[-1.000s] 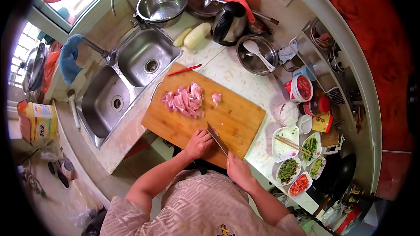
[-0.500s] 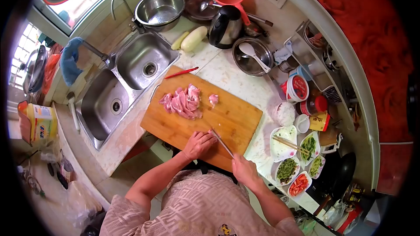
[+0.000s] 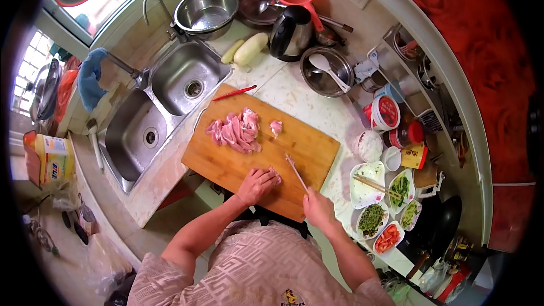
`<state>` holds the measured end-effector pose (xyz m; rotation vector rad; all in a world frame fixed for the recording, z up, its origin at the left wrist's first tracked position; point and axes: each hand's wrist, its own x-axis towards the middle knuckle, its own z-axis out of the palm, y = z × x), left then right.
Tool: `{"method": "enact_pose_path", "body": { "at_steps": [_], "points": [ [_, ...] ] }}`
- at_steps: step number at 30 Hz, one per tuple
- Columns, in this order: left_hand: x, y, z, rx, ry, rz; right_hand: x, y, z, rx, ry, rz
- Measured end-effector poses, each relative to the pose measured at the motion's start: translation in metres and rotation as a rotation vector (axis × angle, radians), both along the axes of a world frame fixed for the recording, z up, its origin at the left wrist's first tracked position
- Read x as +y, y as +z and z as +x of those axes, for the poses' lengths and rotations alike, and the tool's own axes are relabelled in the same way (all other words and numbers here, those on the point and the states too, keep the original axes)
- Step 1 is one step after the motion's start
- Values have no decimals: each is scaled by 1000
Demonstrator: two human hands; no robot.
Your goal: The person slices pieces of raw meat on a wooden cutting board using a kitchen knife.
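My left hand [image 3: 258, 186] presses down on a piece of raw meat [image 3: 276, 175] near the front edge of the wooden cutting board [image 3: 226, 167]. Its fingers are curled together over the meat, which pokes out on the right. In my right hand [image 3: 319, 208] is the handle of a kitchen knife [image 3: 296, 173]. The blade points up and away over the board, a little right of the meat and apart from it. A pile of sliced meat [image 3: 237, 131] lies on the board's far left part, with a small separate piece [image 3: 276, 128] beside it.
A red-handled peeler or knife [image 3: 235, 93] rests at the board's far edge. Left is a double sink [image 3: 136, 130]. To the right stand dishes of chopped greens [image 3: 372, 220] and red pepper strips [image 3: 387, 238], and a white dish [image 3: 362, 195] with chopsticks. A kettle [image 3: 290, 33] stands behind.
The knife has moved right and away from the meat under my left hand, its tip shifting farther up the board. My left hand has stayed nearly in place.
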<state>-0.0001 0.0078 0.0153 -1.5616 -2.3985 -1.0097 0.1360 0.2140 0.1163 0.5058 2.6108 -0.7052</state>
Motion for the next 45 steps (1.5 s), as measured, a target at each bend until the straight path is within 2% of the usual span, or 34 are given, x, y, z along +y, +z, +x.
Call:
{"method": "enact_pose_path", "body": {
  "at_steps": [3,6,10,12,16,19,22,25,32,34,38,41,45],
  "points": [
    [-8,-10,0,-6,-31,-59,-23,23,9,-42,121,-4],
    [-10,-16,0,-21,-50,-87,-28,28,20,-67,133,-28],
    [-9,-11,-1,5,-46,-68,-27,24,26,-85,138,-5],
    [-8,-14,2,-8,-36,-71,-28,10,0,-62,170,-24],
    [-8,-7,-1,-13,-31,-61,-26,-10,-3,52,197,-52],
    [-7,-8,-3,6,-42,-60,-20,2,17,-49,183,-8],
    [-8,-9,0,-15,-23,-11,-14,2,-2,-57,153,-77],
    [-10,-3,-1,-48,-11,26,6,0,-7,-14,92,-132],
    [-14,-3,1,-82,-44,-8,-4,-3,7,66,29,0],
    [-13,1,2,-68,-48,-22,-19,13,8,114,5,47],
    [-14,-3,2,-58,-34,-44,-38,23,19,47,138,29],
    [-18,-12,2,-97,-58,-126,-40,26,30,-11,121,15],
    [-13,-5,-3,-55,-59,-80,-38,17,24,-21,114,-4]
  ]
}}
